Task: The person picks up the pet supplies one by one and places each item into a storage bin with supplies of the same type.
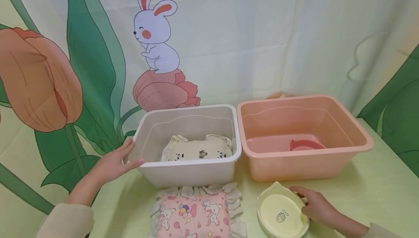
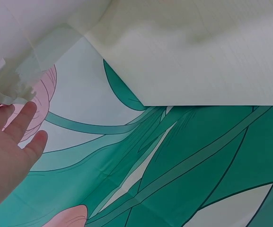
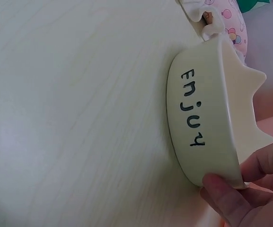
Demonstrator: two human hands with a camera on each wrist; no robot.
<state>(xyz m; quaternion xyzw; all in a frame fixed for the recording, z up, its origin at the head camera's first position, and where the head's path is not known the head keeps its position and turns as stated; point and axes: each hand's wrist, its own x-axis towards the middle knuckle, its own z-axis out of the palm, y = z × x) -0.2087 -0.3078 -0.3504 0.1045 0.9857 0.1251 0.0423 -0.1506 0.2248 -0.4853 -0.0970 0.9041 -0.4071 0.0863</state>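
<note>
My right hand (image 1: 315,205) pinches the right rim of a pale yellow cat-eared pet bowl (image 1: 278,212) with a fishbone drawn inside. In the right wrist view, the word "Enjoy" is written on the bowl's (image 3: 193,109) outer wall, and my thumb and fingers (image 3: 226,196) hold its edge. At the left end of a white bin (image 1: 190,172), my left hand (image 1: 112,163) rests against the rim with its fingers extended. A cream pillow (image 1: 196,149) with animal prints lies inside that bin. The left wrist view shows my left hand (image 2: 11,146) beside the bin's rim.
A peach bin (image 1: 301,165) stands right of the white one, with a red eared dish (image 1: 306,145) partly visible inside. A pink ruffled unicorn pillow (image 1: 194,214) lies before the white bin. Behind the table (image 1: 118,201) hangs a printed cloth (image 1: 229,41) with a rabbit and tulips.
</note>
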